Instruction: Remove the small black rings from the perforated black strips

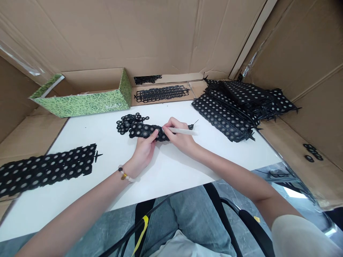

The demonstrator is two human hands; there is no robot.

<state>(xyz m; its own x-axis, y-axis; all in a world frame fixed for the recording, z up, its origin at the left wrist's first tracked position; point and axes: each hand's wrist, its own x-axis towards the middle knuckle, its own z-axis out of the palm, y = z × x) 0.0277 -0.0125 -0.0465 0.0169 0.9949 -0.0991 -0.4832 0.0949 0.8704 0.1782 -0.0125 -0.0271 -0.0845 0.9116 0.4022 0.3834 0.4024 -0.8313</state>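
Observation:
My left hand (pixel 146 149) is closed on a black sheet of round rubber-looking rings (pixel 142 130), its thumb pressed on the front face. The sheet is held just above the white table, and its right part is covered by my hands. Pinched in my right hand (pixel 182 137) is a white pen-like tool (pixel 184 131), with its left end at the sheet near my left thumb. A pile of loose black rings (pixel 125 123) lies just behind the sheet's left end. Whether the tool's tip touches a ring is too small to tell.
Stacked black ring sheets (pixel 230 103) lie at the back right, and another sheet (pixel 53 167) lies at the left. A green patterned cardboard box (pixel 91 103) stands at the back left. An open black lattice (pixel 162 93) rests on cardboard at the back. Cardboard walls (pixel 160 35) surround the white table (pixel 171 171).

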